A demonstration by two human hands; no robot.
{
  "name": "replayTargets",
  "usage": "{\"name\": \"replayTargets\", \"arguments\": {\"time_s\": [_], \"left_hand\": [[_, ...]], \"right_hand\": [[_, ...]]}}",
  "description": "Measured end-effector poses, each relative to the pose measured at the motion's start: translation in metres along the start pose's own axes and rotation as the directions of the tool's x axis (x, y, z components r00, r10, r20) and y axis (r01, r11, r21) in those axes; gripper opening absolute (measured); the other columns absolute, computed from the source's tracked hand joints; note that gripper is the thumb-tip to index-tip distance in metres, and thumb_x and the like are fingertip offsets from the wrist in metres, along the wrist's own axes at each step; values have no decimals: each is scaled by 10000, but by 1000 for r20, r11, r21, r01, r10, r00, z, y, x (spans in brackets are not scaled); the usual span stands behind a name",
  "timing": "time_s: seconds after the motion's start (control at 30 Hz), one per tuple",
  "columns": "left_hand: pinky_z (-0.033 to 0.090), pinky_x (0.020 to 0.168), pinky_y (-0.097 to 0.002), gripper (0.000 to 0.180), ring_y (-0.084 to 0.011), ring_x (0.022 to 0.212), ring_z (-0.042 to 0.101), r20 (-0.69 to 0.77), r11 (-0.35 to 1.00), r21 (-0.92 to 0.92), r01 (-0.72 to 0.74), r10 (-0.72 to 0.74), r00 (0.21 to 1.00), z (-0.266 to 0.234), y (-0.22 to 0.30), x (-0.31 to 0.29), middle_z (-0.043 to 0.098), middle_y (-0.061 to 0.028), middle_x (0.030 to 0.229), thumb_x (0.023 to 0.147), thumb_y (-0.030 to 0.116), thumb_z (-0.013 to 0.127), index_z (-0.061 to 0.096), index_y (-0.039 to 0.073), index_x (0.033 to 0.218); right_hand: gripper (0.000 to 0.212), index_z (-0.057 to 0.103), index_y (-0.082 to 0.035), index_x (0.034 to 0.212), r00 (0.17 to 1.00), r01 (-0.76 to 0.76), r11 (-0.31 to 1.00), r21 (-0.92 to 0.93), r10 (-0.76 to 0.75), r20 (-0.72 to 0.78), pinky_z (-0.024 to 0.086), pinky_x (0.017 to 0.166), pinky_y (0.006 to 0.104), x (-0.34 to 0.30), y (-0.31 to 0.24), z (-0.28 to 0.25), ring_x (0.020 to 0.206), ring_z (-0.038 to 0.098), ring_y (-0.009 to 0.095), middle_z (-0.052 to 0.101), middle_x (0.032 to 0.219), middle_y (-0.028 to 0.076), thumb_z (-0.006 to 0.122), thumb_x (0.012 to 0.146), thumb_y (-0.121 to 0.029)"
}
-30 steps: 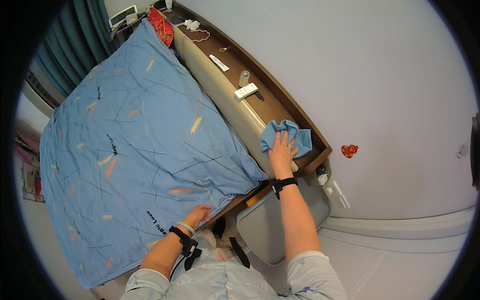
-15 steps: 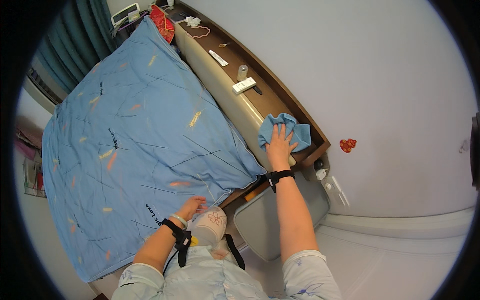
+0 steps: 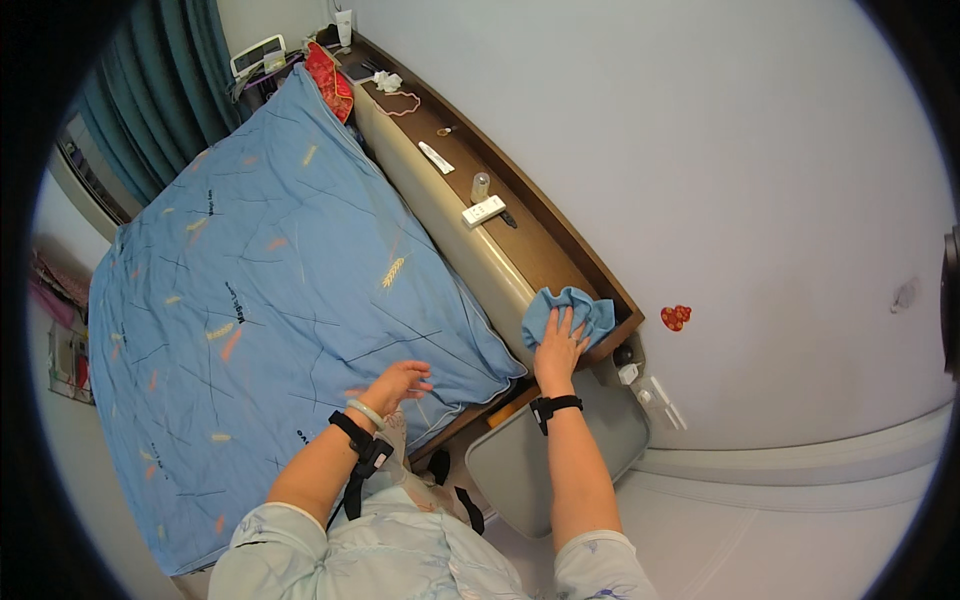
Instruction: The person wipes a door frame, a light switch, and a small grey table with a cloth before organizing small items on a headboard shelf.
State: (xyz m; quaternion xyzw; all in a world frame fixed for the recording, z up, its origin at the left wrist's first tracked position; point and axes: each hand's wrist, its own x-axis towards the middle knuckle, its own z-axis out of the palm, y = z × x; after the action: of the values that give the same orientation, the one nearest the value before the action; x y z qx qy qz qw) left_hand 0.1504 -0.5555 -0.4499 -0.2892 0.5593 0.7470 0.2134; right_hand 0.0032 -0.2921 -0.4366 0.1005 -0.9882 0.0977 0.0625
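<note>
A blue cloth (image 3: 598,317) lies bunched near the close end of the brown headboard ledge (image 3: 540,257). My right hand (image 3: 560,352) presses down on it from above, fingers stretched out and slightly spread over the folds. The palm side and whatever lies under the cloth are hidden. My left hand (image 3: 400,382) hovers over the near right part of the blue patterned bedspread (image 3: 290,330). Its fingers are loosely extended and apart, with nothing in them. Both wrists wear black straps, and a pale bangle circles the left wrist.
Farther along the ledge are a white power strip (image 3: 484,211), a small clear jar (image 3: 480,186), a white tube (image 3: 436,157) and crumpled tissue (image 3: 388,82). A grey panel-like object (image 3: 545,470) stands below the ledge's end. White plugs (image 3: 629,374) sit beside the wall.
My view has shifted, so the ledge and bed sit lower in it. My left hand has lifted away from my knee, out over the bedspread. The right hand stays on the cloth.
</note>
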Motion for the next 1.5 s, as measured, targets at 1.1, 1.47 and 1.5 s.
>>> {"name": "replayTargets", "arguments": {"time_s": [1.1, 1.47, 1.5], "left_hand": [[308, 1031, -459, 615, -410, 1274, 314, 320, -40, 912, -408, 690, 649, -51, 253, 238, 329, -222, 1396, 727, -47, 541, 392, 15, 1320], [311, 1028, -459, 561, -384, 1241, 368, 381, -81, 875, -477, 723, 577, -60, 258, 234, 396, -199, 1354, 722, -56, 523, 442, -6, 1275], [311, 1028, -459, 561, -384, 1241, 368, 368, -74, 881, -468, 728, 578, -61, 260, 235, 396, -199, 1354, 722, -56, 523, 442, -6, 1275]], "right_hand": [[597, 537, -57, 1176, 885, -289, 941, 178, 333, -324, 360, 981, 427, 91, -20, -51, 1129, 460, 351, 520, 1224, 163, 477, 612, 130], [468, 526, -4, 1184, 897, -438, 885, -156, 419, -139, 406, 912, 459, 150, -40, -49, 1037, 472, 441, 480, 1250, 226, 648, 735, -55], [466, 529, 0, 1181, 919, -393, 904, -167, 382, -98, 411, 904, 462, 161, -49, -47, 1033, 474, 442, 485, 1242, 233, 650, 735, -65]]}}
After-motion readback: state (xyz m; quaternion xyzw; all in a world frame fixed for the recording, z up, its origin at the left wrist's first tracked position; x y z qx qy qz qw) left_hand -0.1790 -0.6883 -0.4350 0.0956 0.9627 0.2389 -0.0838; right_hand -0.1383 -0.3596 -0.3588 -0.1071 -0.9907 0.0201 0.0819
